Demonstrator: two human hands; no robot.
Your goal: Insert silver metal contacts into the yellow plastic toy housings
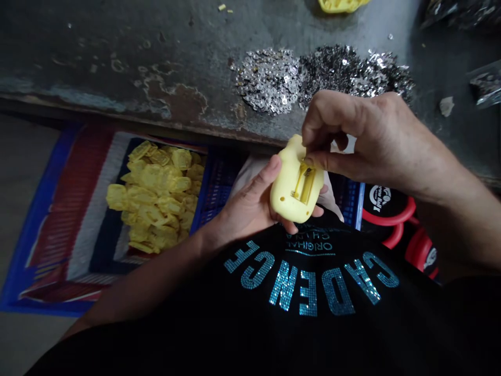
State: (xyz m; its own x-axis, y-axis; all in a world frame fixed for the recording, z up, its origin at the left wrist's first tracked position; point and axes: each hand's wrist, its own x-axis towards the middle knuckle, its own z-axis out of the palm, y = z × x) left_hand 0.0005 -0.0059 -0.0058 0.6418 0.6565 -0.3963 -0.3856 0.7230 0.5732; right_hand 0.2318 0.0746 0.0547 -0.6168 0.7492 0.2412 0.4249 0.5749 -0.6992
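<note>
My left hand cradles a pale yellow plastic shell from below, its open compartment facing up with a darker yellow piece inside. My right hand hovers over the shell's top end, thumb and forefinger pinched at the compartment's edge; what they pinch is too small to name. Both hands sit just in front of the worn grey table's edge, above my black shirt with teal lettering.
Two heaps of tiny shiny metal parts lie on the table behind my hands. A striped bag on the floor at left holds several yellow plastic pieces. Another yellow shell lies at the table's far edge.
</note>
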